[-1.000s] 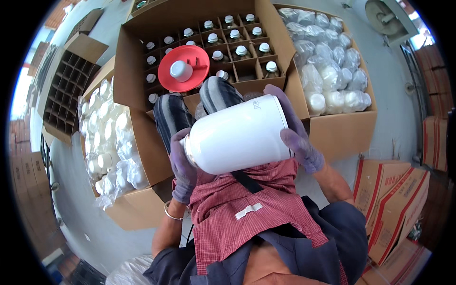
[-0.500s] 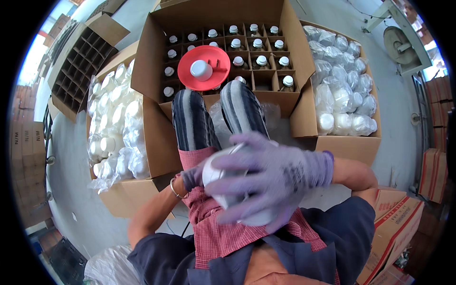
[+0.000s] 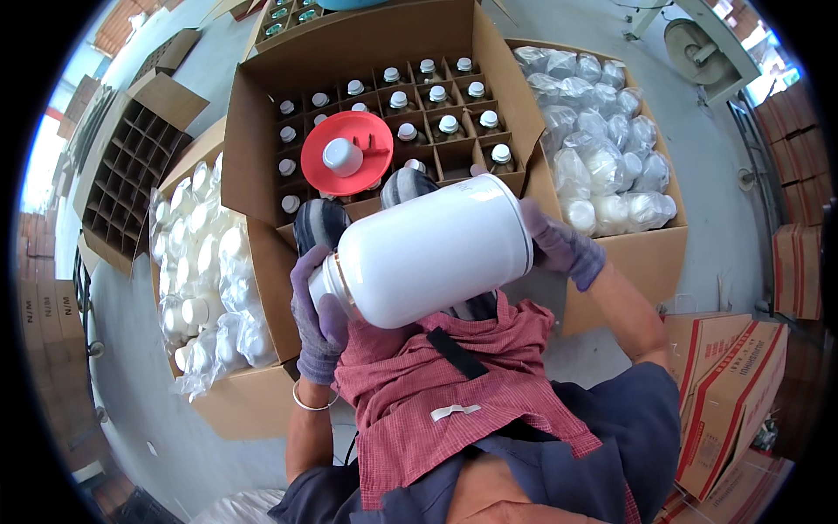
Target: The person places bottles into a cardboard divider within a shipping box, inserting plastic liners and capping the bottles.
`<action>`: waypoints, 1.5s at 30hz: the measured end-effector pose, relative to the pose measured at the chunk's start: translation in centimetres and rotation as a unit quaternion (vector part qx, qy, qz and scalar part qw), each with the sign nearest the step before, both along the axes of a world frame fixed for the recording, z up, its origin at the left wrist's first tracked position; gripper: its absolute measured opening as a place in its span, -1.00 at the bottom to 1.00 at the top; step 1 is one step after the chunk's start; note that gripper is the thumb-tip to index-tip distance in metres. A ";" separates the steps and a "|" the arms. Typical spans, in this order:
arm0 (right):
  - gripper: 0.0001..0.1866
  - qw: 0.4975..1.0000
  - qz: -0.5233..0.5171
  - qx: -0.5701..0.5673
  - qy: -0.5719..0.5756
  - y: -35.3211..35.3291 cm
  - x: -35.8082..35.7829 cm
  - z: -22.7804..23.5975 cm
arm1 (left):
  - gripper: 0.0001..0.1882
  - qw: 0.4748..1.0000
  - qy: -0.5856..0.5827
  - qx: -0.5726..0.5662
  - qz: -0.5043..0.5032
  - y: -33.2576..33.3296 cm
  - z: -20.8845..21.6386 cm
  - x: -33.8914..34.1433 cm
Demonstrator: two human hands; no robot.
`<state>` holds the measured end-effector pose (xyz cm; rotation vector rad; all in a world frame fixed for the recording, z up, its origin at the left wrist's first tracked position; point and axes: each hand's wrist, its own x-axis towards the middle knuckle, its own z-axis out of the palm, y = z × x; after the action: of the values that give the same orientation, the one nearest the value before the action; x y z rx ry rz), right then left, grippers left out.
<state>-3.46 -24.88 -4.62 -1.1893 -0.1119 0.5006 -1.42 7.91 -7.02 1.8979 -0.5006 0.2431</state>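
A large white bottle [image 3: 436,249] lies sideways across my lap, its capped neck to the left and its base to the right. My left hand [image 3: 319,319], in a purple-grey glove, is closed around the neck and cap. At the base, my gloved right hand [image 3: 563,244] holds the other end, with some fingers hidden behind the bottle. Just beyond it, a cardboard carton [image 3: 349,45] with dividers holds several white-capped bottles. On top of them rests a red round dish [image 3: 367,127] with a white cap [image 3: 342,157] on it.
Open boxes of plastic-wrapped white bottles flank the carton, with wrapped bottles [image 3: 196,253] on the left and more wrapped bottles [image 3: 602,131] on the right. A divider carton [image 3: 140,175] stands farther left. Taped cartons [image 3: 724,402] sit at my right side.
The bottle has come up from close to my body and turned lengthwise across my lap. My right hand has shifted from over the bottle to its base; my left hand now shows at the neck.
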 end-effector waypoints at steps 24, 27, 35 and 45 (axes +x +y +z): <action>-0.09 0.876 -0.061 0.473 0.074 1.2 10.5 -3.8 | -0.64 0.878 0.457 -0.135 -0.042 3.2 -6.5 -11.1; -0.09 0.899 -0.097 0.423 0.061 2.1 11.9 -4.3 | -0.67 0.928 0.366 -0.063 0.025 6.3 -1.6 -2.9; -0.50 0.962 -0.219 0.098 -0.129 6.8 16.9 -3.5 | -0.52 0.709 0.448 -0.486 -0.246 -7.5 -0.5 15.9; -0.28 0.668 -0.125 -0.483 -0.551 5.1 16.5 -4.5 | -0.42 0.817 0.342 -0.387 -0.258 -9.9 -3.5 16.6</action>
<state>13.03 -19.82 -9.10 -2.4053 -0.7903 -0.6055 15.23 -1.98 -10.51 0.8873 -0.3180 -0.5253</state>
